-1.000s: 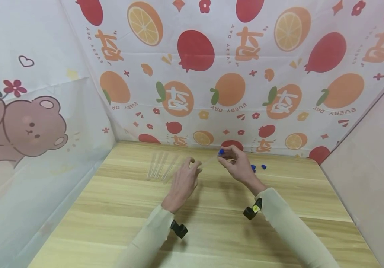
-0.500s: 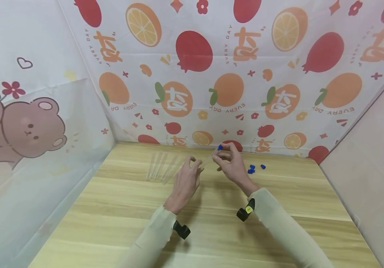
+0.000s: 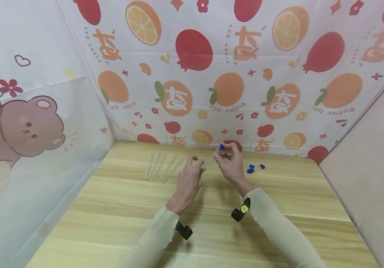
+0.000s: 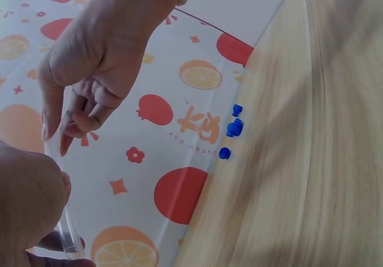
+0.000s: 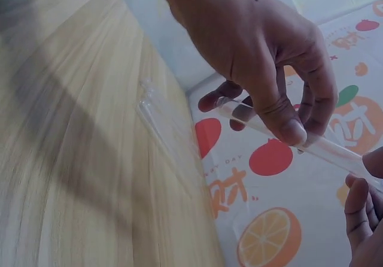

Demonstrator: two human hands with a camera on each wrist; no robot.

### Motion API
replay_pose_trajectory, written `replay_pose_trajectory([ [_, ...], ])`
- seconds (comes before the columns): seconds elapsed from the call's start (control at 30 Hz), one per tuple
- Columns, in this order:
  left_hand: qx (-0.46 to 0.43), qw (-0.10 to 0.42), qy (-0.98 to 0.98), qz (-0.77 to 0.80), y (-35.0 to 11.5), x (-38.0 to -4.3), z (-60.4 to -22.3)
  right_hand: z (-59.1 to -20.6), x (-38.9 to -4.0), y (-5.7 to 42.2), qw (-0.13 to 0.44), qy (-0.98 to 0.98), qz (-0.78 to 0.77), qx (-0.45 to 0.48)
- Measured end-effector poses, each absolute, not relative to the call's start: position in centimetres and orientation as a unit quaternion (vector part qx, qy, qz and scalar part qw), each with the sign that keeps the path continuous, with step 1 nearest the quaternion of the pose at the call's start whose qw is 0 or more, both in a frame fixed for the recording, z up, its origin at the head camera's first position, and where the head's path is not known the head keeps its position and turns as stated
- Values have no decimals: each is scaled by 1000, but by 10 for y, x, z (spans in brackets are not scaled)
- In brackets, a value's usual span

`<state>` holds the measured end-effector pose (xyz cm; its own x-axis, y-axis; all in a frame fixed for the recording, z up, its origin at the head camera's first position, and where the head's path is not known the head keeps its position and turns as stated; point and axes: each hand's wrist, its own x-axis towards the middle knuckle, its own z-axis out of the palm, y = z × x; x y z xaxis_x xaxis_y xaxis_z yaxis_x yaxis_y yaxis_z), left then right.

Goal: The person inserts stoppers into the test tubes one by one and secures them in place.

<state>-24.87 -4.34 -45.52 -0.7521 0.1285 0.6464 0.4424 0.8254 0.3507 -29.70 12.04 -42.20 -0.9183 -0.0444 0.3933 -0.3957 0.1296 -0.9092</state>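
A clear test tube (image 5: 335,153) slants between my two hands above the table. My left hand (image 3: 188,182) grips its lower part, thumb and fingers around the glass-like wall in the right wrist view. At the upper end, my right hand (image 3: 233,167) pinches a blue stopper (image 3: 221,147), its fingertips also touching the tube. How deep the stopper sits in the mouth is hidden by the fingers. Several similar clear tubes (image 3: 158,165) lie side by side on the table, left of my left hand. Several loose blue stoppers (image 3: 250,169) lie right of my right hand.
The wooden table (image 3: 111,212) meets a fruit-printed cloth wall (image 3: 205,89) just behind the hands. A bear-printed cloth (image 3: 31,126) hangs at the left, and a pale wall (image 3: 373,156) stands on the right. Each wrist carries a small black camera.
My right hand has shifted slightly left and up with the stopper, uncovering the loose stoppers on the table. My left hand has edged a little to the right, still holding the tube.
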Motion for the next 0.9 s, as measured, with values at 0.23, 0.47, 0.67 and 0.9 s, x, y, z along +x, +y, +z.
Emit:
replay_pose_trajectory([
  [0.23,-163,316,-901,-251,-46,-248,-456,-421,-296,117,136,-740,644,135],
  [0.47,-157,319,-902,-247,-47,-250,-455,-421,-296,114,128,-728,664,108],
  [0.67,-159,325,-899,-247,-48,-251,-454,-422,-295,110,124,-693,706,82],
  [0.9,-162,327,-896,-254,-48,-251,-454,-423,-297,110,123,-682,716,88],
])
